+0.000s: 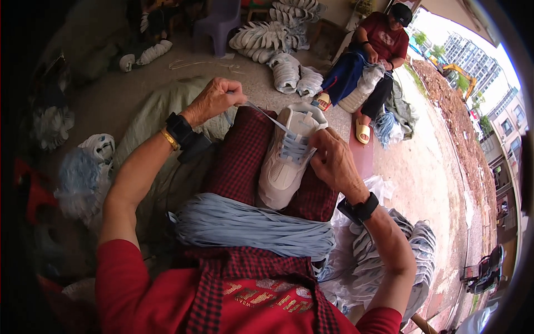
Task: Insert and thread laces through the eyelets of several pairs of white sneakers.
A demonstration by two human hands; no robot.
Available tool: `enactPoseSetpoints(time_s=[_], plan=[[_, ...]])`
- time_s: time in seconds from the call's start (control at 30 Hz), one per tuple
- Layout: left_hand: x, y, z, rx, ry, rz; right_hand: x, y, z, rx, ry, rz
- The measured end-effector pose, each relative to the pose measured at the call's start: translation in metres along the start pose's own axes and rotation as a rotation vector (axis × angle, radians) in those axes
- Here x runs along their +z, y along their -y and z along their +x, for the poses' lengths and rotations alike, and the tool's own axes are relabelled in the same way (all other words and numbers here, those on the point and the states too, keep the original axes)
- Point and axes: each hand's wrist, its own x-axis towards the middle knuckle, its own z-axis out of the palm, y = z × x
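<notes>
A white sneaker (281,175) lies between my thighs on a red-and-black checked cloth (238,158), its toe toward me. A light blue shoelace (295,149) crosses the lower part of its tongue in several rows. My left hand (218,100) is closed on one end of the lace (267,116), which it stretches up and left from the shoe. At the shoe's right side, by the eyelets, my right hand (334,158) has its fingers bent together; what they pinch is hidden. Across my lap lies a thick bundle of light blue laces (253,221).
Stacked white shoe uppers (261,42) stand at the back, and more (423,253) lie at my right beside clear plastic. A seated co-worker (384,42) handles a white shoe at the far right. A purple chair (219,25) stands behind. A green sack (161,122) spreads at left.
</notes>
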Motion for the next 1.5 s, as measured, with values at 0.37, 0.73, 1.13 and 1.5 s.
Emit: enactPoseSetpoints(time_s=[0.37,0.73,1.13,1.5], plan=[[0.040,-0.007,-0.014,0.315,-0.004,0.365,-0.006,-0.004,0.013,-0.155,-0.147,-0.106],[0.083,-0.022,-0.014,0.529,0.011,0.361,0.001,-0.012,0.016,-0.044,-0.003,-0.072],[0.013,0.002,-0.027,0.511,-0.071,0.594,-0.050,-0.049,-0.033,-0.166,0.058,-0.258],[-0.202,-0.005,-0.109,0.283,-0.395,0.895,-0.194,-0.106,-0.170,0.340,-0.206,-0.636]])
